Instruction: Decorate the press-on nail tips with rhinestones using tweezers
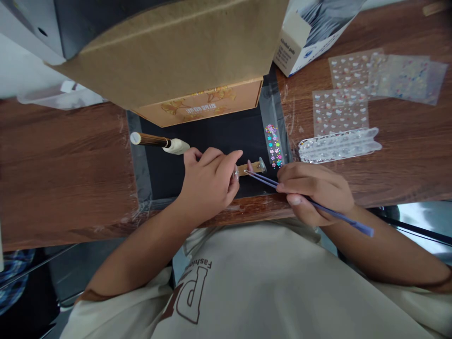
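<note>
Brown wood-grain tabletop (63, 169) is spreading out on both sides of a smooth black mat (212, 134), whose left and right edges are showing glossy greyish tape. Along the mat's far side, a peach box (208, 103) printed with golden leaves is standing beneath matte brown cardboard (176, 54). On the mat's left part, a slim gold cylinder (151, 140) is meeting a rounded, whitish piece (176, 146).

Over the mat's near right part, my curled left hand (212, 181) is gripping the left end of a flat tan strip (254, 167) with glassy, rounded pieces on it. At the mat's near right corner, my closed right hand (316, 190) is pinching slender lavender tweezers (339, 215); their tips are reaching the strip, though I can't tell whether they're holding anything.

Shiny flower-shaped gems (273, 146) are lining the mat's right edge; right of it, a ridged clear plastic case (337, 145) is lying beside thin sticker sheets (341, 110).
</note>
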Motion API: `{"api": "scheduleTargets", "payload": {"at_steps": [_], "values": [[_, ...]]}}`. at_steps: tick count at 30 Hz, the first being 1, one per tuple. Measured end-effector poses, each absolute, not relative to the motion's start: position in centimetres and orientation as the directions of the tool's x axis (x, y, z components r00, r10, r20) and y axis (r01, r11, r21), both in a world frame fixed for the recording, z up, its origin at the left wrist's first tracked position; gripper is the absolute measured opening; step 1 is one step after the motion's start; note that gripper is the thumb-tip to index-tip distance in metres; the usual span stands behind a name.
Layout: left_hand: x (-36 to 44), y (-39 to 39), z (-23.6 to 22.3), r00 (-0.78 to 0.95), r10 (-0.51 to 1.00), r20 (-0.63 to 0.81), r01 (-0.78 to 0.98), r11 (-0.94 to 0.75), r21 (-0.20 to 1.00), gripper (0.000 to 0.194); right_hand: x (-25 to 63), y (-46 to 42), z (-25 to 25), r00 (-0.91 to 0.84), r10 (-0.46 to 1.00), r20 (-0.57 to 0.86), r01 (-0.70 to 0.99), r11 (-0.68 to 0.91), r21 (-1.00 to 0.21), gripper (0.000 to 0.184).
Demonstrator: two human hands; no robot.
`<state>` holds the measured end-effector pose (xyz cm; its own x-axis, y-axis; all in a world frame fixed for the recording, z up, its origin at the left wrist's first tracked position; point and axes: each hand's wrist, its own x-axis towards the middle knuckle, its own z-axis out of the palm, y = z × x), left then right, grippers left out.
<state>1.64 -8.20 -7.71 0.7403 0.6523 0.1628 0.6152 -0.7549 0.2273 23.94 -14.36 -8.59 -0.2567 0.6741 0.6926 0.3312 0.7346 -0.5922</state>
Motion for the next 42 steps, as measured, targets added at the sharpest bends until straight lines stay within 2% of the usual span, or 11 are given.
{"api": "scheduleTargets", "payload": {"at_steps": [7,16,23,27,42], "values": [[1.7,-8.3,-7.9,0.742,0.641,0.197,0.612,-0.767,0.191,0.035,23.8,-14.4,-8.8,-0.264,0.678,0.686,0.338,0.731,-0.593,0.012],[1.7,-8.2,-7.9,0.747,0.647,0.151,0.61,-0.758,0.23,0.037,23.6,-14.1,-8.9,-0.298,0.67,0.68,0.326,0.741,-0.587,0.011],[1.3,-7.5,-7.1,0.762,0.644,0.066,0.603,-0.743,0.289,0.054,23.5,-14.2,-8.9,-0.362,0.668,0.651,0.326,0.744,-0.583,0.011],[0.6,-6.9,-5.9,0.743,0.665,0.071,0.615,-0.721,0.319,0.064,23.4,-14.3,-8.8,-0.404,0.669,0.623,0.331,0.742,-0.583,0.011],[0.1,-6.6,-5.0,0.72,0.687,0.092,0.617,-0.696,0.367,0.068,23.5,-14.0,-9.1,-0.454,0.627,0.633,0.317,0.777,-0.543,0.009]]}}
